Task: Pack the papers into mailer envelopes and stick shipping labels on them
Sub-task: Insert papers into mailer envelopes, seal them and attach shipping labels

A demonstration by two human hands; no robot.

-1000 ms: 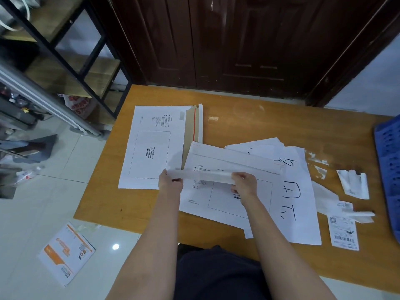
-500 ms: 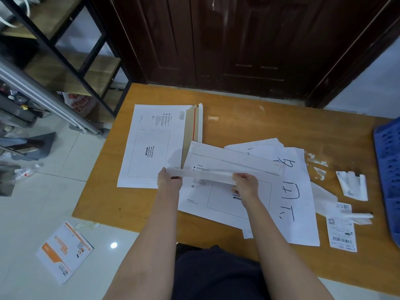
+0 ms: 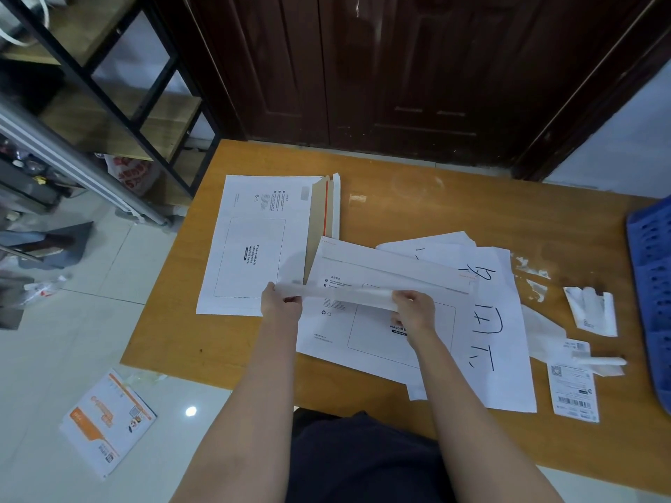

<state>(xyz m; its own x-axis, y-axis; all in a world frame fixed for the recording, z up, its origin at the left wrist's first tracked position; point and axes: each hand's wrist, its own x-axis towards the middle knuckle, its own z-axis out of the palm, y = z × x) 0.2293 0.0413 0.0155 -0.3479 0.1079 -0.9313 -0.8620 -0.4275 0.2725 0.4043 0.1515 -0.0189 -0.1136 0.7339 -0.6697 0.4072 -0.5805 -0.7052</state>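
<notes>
A white mailer envelope (image 3: 370, 332) lies in front of me on the wooden table (image 3: 417, 212). Both hands hold a thin translucent backing strip (image 3: 345, 292) just above it. My left hand (image 3: 281, 304) pinches the strip's left end and my right hand (image 3: 414, 308) pinches it near the middle. A second mailer envelope (image 3: 254, 245), its brown flap open, lies to the left. Papers with black handwriting (image 3: 493, 321) lie under the near envelope's right side. A shipping label (image 3: 573, 390) with a barcode sits at the right.
Crumpled backing papers (image 3: 592, 310) and torn scraps (image 3: 533, 281) lie right of the papers. A blue plastic basket (image 3: 653, 285) stands at the table's right edge. A packet (image 3: 107, 422) lies on the tiled floor at left, near a metal shelf (image 3: 109, 103). A dark door stands behind.
The hands and strip have barely shifted; the strip stays stretched between them over the envelope.
</notes>
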